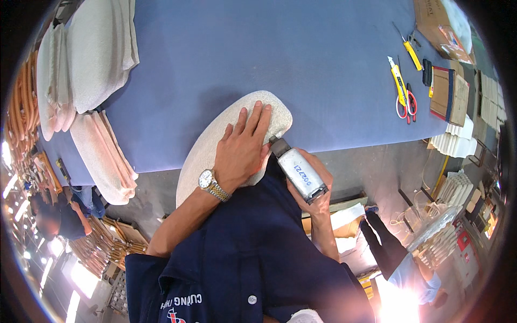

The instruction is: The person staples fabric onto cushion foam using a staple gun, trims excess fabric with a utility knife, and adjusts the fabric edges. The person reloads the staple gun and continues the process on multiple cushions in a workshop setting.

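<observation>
A curved, padded panel (202, 156) in light grey fabric rests partly on the blue-covered table, its near part reaching over the edge toward my body. My left hand (243, 144) lies flat on it with the fingers stretched out. In my right hand (320, 171) is a silver-and-black staple gun (301, 171), gripped around its body. Its dark nose points at the panel's right edge, close to my left thumb. Whether the nose touches the fabric I cannot tell. The panel's underside is hidden.
Stacks of similar grey panels (102, 48) line the table's left side. At right lie a yellow utility knife (397, 81), red-handled scissors (407, 105) and another yellow-handled tool (412, 55), near cardboard boxes (439, 24). Other people are at the lower left and lower right.
</observation>
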A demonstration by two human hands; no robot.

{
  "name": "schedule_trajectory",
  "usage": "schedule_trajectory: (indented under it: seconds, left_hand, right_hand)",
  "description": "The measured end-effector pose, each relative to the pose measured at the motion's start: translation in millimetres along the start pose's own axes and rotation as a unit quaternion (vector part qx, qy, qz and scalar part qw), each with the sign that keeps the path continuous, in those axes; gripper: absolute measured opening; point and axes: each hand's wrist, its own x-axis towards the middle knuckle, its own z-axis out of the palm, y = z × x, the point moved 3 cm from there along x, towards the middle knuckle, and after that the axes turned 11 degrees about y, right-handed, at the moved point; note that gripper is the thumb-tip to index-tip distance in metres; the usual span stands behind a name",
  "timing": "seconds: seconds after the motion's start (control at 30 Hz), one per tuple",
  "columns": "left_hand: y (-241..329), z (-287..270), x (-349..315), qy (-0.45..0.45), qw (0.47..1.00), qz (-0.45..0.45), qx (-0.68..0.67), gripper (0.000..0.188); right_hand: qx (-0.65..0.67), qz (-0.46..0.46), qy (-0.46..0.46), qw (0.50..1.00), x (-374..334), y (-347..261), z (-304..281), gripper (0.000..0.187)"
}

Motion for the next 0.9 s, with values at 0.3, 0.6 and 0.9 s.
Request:
schedule_trajectory:
  seconds: [0.3, 0.6, 0.9]
  left_hand:
    - [-2, -7, 6, -0.042, 0.998, -0.016, -0.036, 0.093]
    - [-7, -4, 8, -0.041, 0.997, -0.008, -0.066, 0.087]
    - [-15, -5, 9, -0.052, 0.991, -0.025, -0.117, 0.100]
  right_hand:
    - [-0.036, 0.048, -0.015, 0.998, 1, -9, 7, 0.056]
    - [-0.087, 0.081, -0.072, 0.990, 22, -13, 5, 0.055]
    - [-0.090, 0.055, -0.026, 0.994, 15, -7, 17, 0.052]
